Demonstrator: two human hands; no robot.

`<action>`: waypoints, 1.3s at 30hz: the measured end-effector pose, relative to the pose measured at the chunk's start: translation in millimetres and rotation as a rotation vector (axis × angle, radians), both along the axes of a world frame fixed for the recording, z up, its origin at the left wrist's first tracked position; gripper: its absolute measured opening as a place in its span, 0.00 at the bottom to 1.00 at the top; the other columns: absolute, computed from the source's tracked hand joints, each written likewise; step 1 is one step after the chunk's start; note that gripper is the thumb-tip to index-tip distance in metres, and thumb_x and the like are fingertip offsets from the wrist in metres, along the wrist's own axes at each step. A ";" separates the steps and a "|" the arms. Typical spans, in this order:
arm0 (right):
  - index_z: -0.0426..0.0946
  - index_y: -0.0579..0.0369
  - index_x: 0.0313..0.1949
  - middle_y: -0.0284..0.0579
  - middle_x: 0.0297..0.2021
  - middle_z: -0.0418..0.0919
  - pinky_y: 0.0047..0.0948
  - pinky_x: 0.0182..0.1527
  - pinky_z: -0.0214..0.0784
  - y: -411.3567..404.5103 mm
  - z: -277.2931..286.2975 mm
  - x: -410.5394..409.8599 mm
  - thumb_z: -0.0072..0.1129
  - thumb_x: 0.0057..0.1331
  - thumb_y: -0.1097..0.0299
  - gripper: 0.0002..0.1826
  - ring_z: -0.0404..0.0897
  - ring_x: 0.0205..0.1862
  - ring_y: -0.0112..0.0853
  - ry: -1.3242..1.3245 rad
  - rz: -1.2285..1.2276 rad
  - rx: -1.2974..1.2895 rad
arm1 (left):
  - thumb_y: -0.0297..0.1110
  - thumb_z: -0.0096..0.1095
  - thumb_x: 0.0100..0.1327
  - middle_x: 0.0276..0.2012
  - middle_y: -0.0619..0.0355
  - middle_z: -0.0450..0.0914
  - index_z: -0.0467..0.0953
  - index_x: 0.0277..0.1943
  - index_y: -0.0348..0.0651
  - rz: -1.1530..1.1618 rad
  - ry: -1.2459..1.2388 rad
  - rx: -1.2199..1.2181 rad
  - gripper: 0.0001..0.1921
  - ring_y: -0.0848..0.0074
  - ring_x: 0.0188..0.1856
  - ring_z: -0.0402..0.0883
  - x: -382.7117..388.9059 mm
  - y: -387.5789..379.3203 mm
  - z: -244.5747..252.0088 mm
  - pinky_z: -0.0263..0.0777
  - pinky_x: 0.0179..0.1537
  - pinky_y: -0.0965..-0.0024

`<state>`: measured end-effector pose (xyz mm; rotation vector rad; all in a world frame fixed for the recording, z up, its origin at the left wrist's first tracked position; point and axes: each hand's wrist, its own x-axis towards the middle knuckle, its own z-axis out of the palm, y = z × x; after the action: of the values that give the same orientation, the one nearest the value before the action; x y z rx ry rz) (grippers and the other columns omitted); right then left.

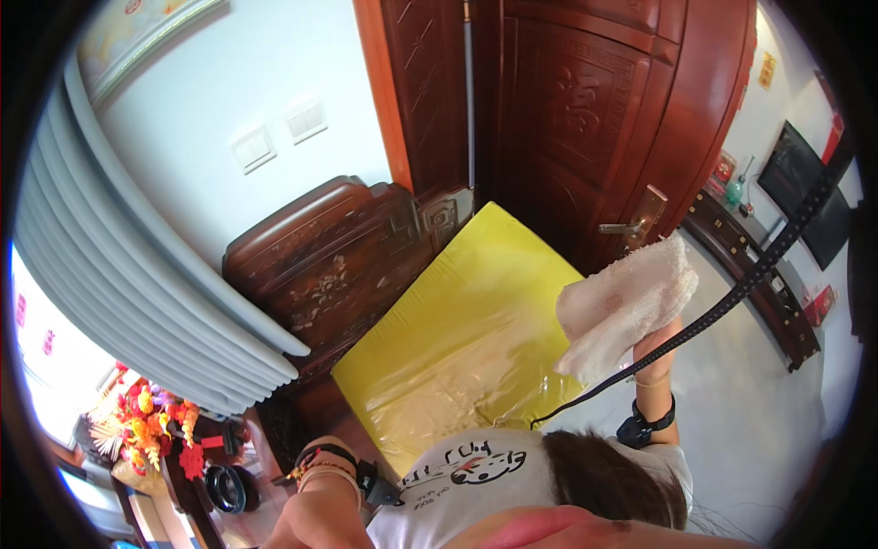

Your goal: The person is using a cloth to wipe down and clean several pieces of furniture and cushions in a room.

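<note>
My right hand (pixel 657 343) is raised at the right, by the door, and holds a whitish terry cloth (pixel 627 302) with faint stains; the cloth hides most of its fingers. A bracelet and a black strapped device are on that arm. At the lower left, my left hand (pixel 319 515) is partly cut off by the frame's edge, its fingers out of sight. Several bracelets and another black device are at its wrist. Before me lies a large yellow cushion or panel in shiny plastic wrap (pixel 466 316), beside a carved dark wooden seat back (pixel 329 267).
A red-brown wooden door (pixel 576 110) with a metal lever handle (pixel 631 226) stands beyond the cloth. Grey curtains (pixel 158 261) hang left, near a flower arrangement (pixel 144 418). A black braided cable (pixel 727 302) crosses the view at right, before a dark low cabinet (pixel 754 281).
</note>
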<state>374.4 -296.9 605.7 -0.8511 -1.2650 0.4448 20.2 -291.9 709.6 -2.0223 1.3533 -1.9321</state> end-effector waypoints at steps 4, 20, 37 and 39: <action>0.49 0.66 0.61 0.51 0.58 0.58 0.38 0.60 0.53 2.7 5.6 -11.5 0.50 0.55 0.37 0.49 0.61 0.59 0.40 -0.051 0.076 -0.002 | 0.30 0.57 0.59 0.63 0.66 0.52 0.58 0.62 0.52 0.031 0.077 -0.160 0.28 0.76 0.61 0.59 -10.1 -23.3 -1.7 0.72 0.42 0.53; 0.49 0.64 0.61 0.50 0.57 0.60 0.38 0.59 0.54 3.8 15.4 -10.1 0.52 0.50 0.33 0.52 0.63 0.58 0.38 0.061 -0.036 0.029 | 0.39 0.51 0.61 0.45 0.50 0.70 0.69 0.46 0.42 -0.142 0.595 -0.926 0.13 0.61 0.36 0.75 -39.8 -68.1 9.9 0.71 0.34 0.57; 0.48 0.63 0.62 0.50 0.57 0.60 0.38 0.59 0.54 7.0 16.7 -12.9 0.52 0.52 0.36 0.50 0.62 0.58 0.39 0.066 -0.028 0.079 | 0.38 0.52 0.60 0.44 0.45 0.70 0.69 0.45 0.39 -0.261 0.593 -0.853 0.14 0.59 0.39 0.72 -38.6 -54.5 6.9 0.68 0.34 0.59; 0.48 0.63 0.62 0.50 0.58 0.60 0.38 0.59 0.53 7.3 18.0 -14.3 0.52 0.52 0.37 0.50 0.62 0.59 0.39 0.074 -0.056 0.100 | 0.37 0.52 0.60 0.45 0.46 0.69 0.69 0.45 0.39 -0.273 0.654 -0.726 0.14 0.59 0.39 0.72 -42.3 -49.6 4.7 0.68 0.34 0.60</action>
<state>360.1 -289.6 623.8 -0.7765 -1.1832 0.3622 -22.1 -341.4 714.3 -3.1772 1.1371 -2.2002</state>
